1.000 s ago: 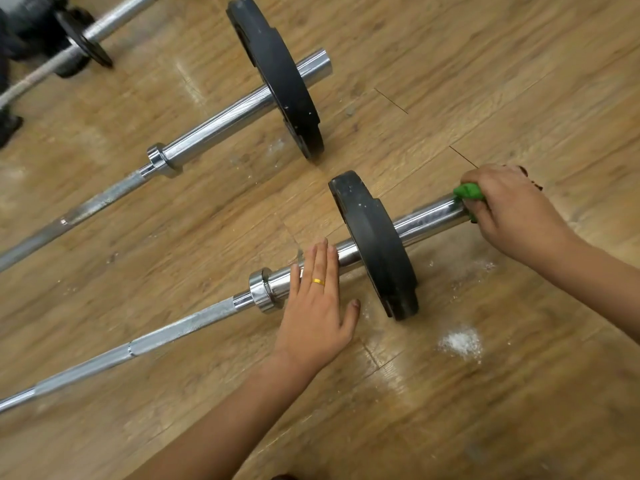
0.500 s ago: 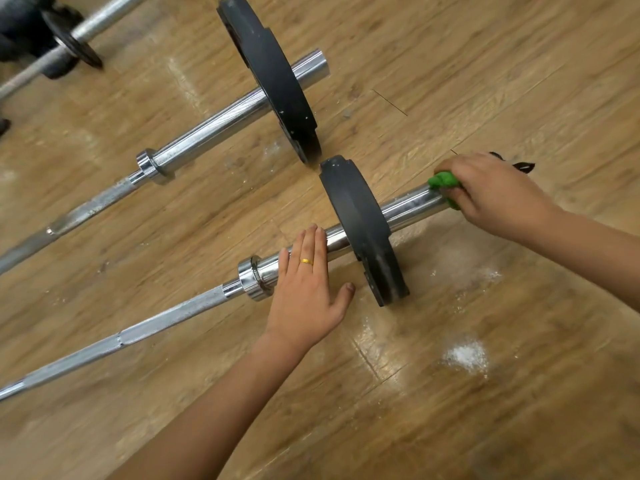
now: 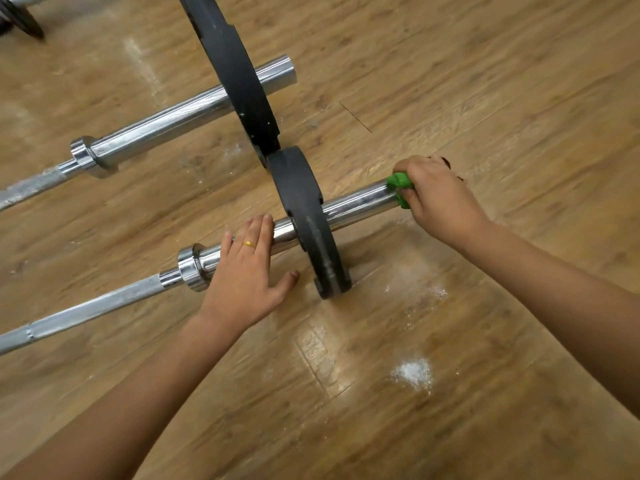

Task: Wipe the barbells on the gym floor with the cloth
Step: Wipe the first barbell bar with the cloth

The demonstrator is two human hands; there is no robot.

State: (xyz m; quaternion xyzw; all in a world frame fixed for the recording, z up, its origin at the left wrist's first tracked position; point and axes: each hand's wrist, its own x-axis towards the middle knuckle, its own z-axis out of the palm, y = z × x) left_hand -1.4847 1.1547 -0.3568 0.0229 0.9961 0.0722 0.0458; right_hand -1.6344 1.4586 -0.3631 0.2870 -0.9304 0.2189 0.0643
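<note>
The near barbell (image 3: 104,306) lies on the wooden floor, its chrome sleeve (image 3: 360,202) carrying a black plate (image 3: 308,220). My left hand (image 3: 246,271) rests flat on the sleeve just left of the plate, fingers straight, a gold ring on one finger. At the sleeve's right end my right hand (image 3: 440,199) grips a green cloth (image 3: 400,183) wrapped round the chrome. Most of the cloth is hidden in my fist.
A second barbell (image 3: 166,128) with a larger black plate (image 3: 239,77) lies parallel behind; its plate nearly touches the near plate. Part of a third barbell's plate (image 3: 20,22) shows at top left. White powder (image 3: 414,374) is scattered on the floor (image 3: 485,81) at right.
The view has shifted and the near plate now sits close to the rear plate. My right hand with the cloth stays at the sleeve's end; my left hand remains on the sleeve.
</note>
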